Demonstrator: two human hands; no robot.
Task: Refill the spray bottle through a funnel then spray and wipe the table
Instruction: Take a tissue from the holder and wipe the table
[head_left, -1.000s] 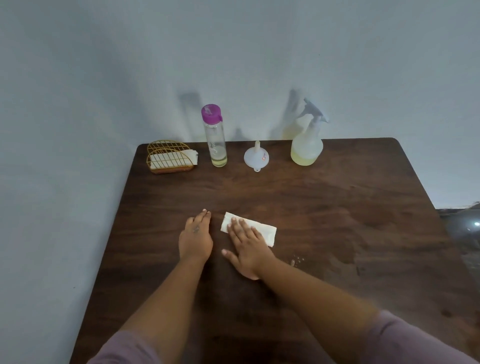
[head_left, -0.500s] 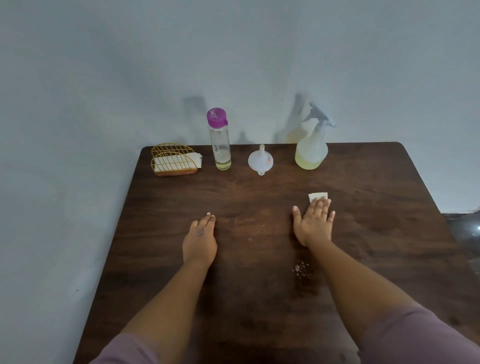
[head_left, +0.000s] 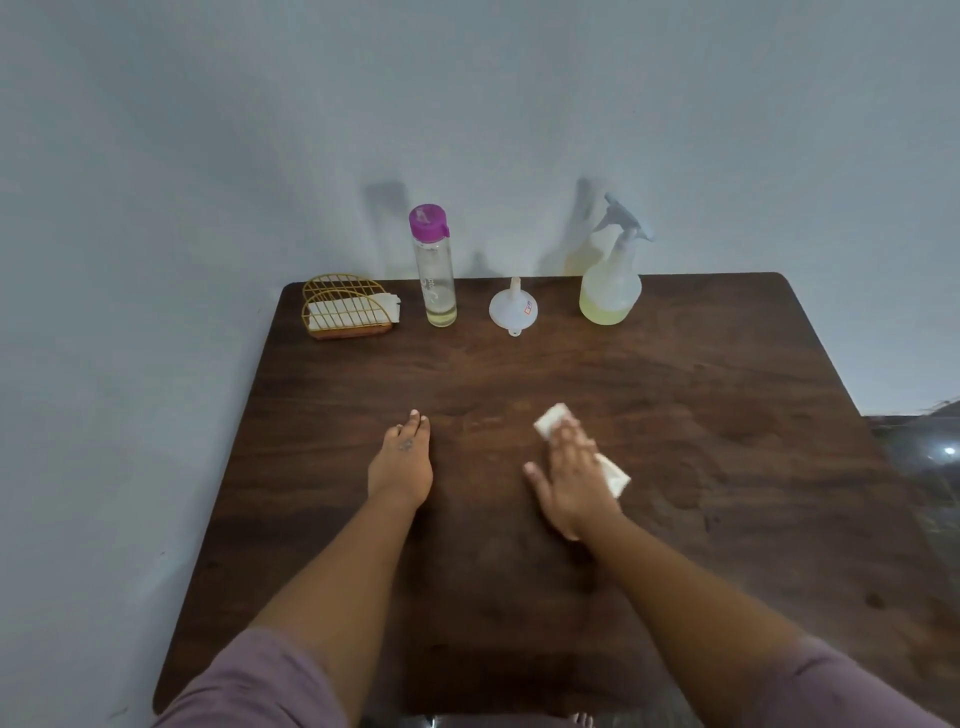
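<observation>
Your right hand (head_left: 571, 475) lies flat, palm down and fingers spread, on a folded white paper towel (head_left: 553, 418), pressing it against the dark wooden table (head_left: 727, 467) rather than gripping it. One end of the towel sticks out beyond your fingertips, and the other end shows at the little-finger side of the hand. Your left hand (head_left: 401, 462) rests palm down on the bare wood with its fingers together, holding nothing, well apart from the right hand.

Along the far edge of the table, by the wall, four things stand in a row. At the left is a gold wire napkin holder (head_left: 347, 307) with white napkins in it. Just beside it stands a tall clear bottle (head_left: 435, 270) with a purple cap (only a shallow layer of pale yellow liquid shows at its bottom). To the right of that, a white funnel (head_left: 513, 307) sits mouth down with its spout pointing up. The spray bottle (head_left: 610, 280) stands farthest right, upright, trigger head on, with yellowish liquid in its lower part. Purple sleeves (head_left: 249, 686) cover your upper arms.
</observation>
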